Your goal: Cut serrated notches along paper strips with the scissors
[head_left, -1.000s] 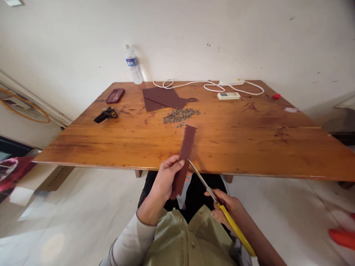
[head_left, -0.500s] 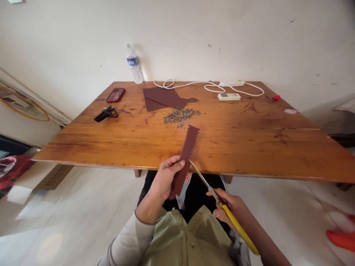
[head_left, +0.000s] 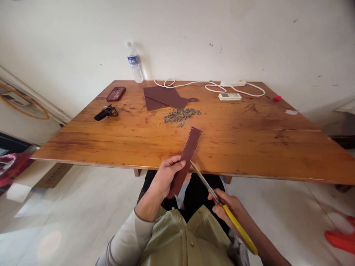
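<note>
A long dark-red strip, like card or leather, has saw-like notches along both long edges of its upper part. My left hand is closed on its lower half, thumb on top and fingers beneath. In my right hand are scissors with yellow handles, held around the handle and the base of the blades. Their tips meet the strip's right edge, just beside my left thumb. The blades look nearly closed. Beyond the strip, a pile of small scraps lies on the wooden table.
Behind the scraps lie dark-red sheets. A water bottle stands at the back left, with a phone and black keys nearer. A white cable, a power strip and a remote control are at the back right.
The strip's far end has swung slightly to the right. The scissors' tips have stayed at its right edge, and both hands keep their holds.
</note>
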`<state>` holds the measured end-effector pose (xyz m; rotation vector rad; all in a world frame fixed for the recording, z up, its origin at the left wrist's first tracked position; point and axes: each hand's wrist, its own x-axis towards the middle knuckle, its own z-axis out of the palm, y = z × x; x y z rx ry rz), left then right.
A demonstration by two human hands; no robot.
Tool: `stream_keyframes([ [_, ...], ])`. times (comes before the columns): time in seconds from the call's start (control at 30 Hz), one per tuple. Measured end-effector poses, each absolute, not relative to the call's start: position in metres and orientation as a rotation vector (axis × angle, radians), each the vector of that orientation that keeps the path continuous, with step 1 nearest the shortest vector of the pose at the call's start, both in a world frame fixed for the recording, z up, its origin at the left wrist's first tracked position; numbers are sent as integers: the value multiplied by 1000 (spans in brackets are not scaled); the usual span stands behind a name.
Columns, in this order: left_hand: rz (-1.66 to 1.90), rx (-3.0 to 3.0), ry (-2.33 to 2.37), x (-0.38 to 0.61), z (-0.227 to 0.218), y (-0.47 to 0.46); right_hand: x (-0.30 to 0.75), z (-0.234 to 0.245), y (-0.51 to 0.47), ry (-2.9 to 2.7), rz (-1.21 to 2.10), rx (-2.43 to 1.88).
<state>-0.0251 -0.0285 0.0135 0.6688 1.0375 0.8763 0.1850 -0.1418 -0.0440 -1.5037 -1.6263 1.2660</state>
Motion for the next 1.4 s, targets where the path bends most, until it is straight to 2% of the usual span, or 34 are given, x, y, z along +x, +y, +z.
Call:
stream_keyframes([
  [0.4,816,744,1018,-27,14,-25,177,-44,-140,-1626,1170,-1520],
  [0.7,816,725,1013,-26,12,-23,178,-50,-143,-1594,1271,-1549],
  [0.93,971,665,1041,-18,6,-25,166,-45,-144,-1356,1549,-1224],
  [1.4,1060,548,1055,-5,16,-32,143,-45,-152,-1181,1476,-1307],
])
